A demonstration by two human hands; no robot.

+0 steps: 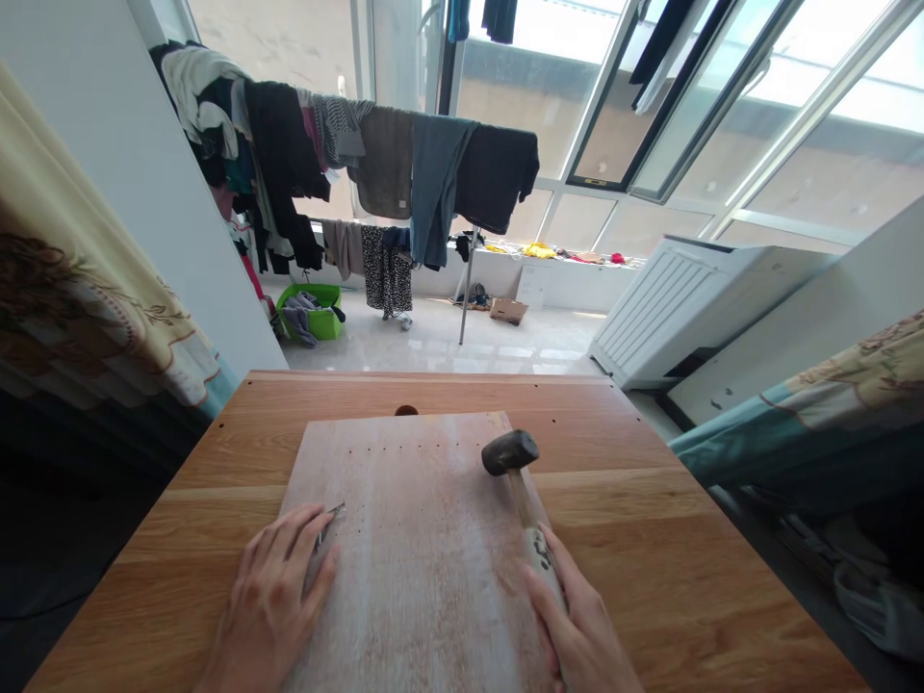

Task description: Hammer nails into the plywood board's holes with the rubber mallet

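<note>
A pale, worn wooden board (425, 539) lies flat on the wooden table, with rows of small dark marks or holes across its upper part. My left hand (278, 582) rests at the board's left side, fingers together. Thin metal pieces that look like nails (333, 510) poke out by its index finger; how many is hidden. In my right hand (567, 606), closed round the pale handle, is a black-headed mallet (510, 452). Its head is over the board's upper right corner; whether it touches the board I cannot tell.
The wooden table (635, 539) extends around the board, with a round dark hole (405, 410) behind it. Beyond stand a drying rack with hanging clothes (440, 173), a green basket (324, 322) and a white appliance (671, 298). Curtains (815, 404) hang on both sides.
</note>
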